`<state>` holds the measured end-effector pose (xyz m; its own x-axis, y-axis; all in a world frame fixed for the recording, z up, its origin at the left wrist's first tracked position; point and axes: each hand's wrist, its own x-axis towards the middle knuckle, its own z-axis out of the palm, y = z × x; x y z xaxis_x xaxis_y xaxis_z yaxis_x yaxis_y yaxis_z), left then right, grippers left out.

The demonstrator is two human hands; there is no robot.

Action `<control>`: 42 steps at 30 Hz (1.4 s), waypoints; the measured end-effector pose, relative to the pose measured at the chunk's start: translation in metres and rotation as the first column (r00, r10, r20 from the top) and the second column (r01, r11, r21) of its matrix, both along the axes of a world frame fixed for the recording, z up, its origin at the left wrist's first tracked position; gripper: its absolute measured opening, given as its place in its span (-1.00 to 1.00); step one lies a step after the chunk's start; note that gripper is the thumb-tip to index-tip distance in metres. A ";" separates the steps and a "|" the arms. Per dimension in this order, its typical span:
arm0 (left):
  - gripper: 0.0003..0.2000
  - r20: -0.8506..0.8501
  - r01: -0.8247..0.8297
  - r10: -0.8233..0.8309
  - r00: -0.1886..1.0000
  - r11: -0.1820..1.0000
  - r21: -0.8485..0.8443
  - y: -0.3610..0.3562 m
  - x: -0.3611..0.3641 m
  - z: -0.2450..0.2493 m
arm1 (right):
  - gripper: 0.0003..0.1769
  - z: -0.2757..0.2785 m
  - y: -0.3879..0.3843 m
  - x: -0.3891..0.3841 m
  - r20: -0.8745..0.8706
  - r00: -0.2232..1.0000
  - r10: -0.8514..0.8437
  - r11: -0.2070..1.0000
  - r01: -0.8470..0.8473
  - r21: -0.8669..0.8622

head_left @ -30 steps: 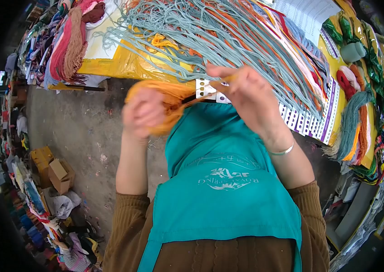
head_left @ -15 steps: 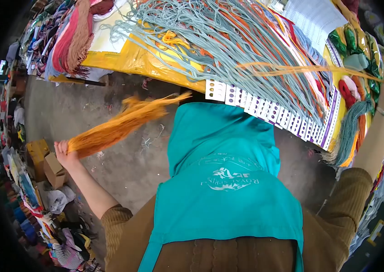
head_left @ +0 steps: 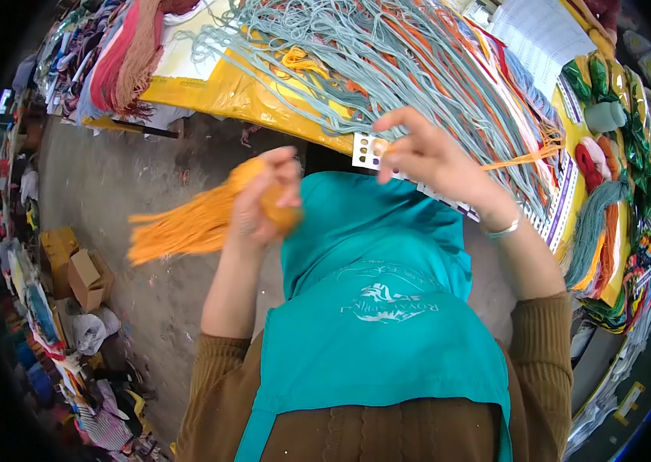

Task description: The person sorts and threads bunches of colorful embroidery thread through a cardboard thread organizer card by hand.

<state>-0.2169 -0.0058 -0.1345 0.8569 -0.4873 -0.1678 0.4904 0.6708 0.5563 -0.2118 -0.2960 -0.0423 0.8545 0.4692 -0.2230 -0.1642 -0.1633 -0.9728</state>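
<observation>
My left hand is closed round a bundle of orange thread, whose loose ends hang out to the left over the floor. Just right of it, my right hand is raised over the table's front edge with its fingers apart, nothing visible in its grasp. Below and behind that hand lie white cards with punched holes. Long grey-blue threads mixed with orange ones spread across the table. A few orange strands lie over the cards' right end.
The yellow-covered table curves across the top. Red and tan skeins hang at its left. A printed sheet, a pale green roll and more skeins are at the right. Cardboard boxes stand on the floor at left.
Both hands have come inward from far left and far right. The orange bundle is now gathered in my left hand near the apron. My right hand has let go of the orange strands.
</observation>
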 end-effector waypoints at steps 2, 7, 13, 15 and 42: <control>-0.72 0.026 0.041 -0.048 0.999 0.975 0.216 -0.040 0.000 0.024 | -0.59 -0.020 0.020 -0.002 -0.015 0.999 0.043 0.997 -0.042 0.068; -0.89 0.060 0.069 -0.086 0.994 0.970 0.235 -0.069 0.006 -0.002 | -0.61 -0.037 0.036 -0.003 -0.031 0.999 -0.037 0.976 0.042 0.215; -0.81 0.012 -0.096 0.100 0.995 0.914 0.393 -0.082 0.005 -0.008 | -0.89 -0.060 0.033 -0.001 0.359 0.887 -0.290 0.912 0.370 -0.177; -0.77 0.062 -0.143 0.130 0.990 0.840 0.523 -0.083 0.008 -0.004 | -0.89 -0.070 0.026 0.007 0.262 0.869 -0.421 0.863 0.472 -0.179; -0.88 0.009 0.062 -0.089 0.996 0.764 0.642 -0.095 0.037 0.005 | -0.89 -0.077 0.025 0.012 0.307 0.862 -0.403 0.843 0.480 -0.241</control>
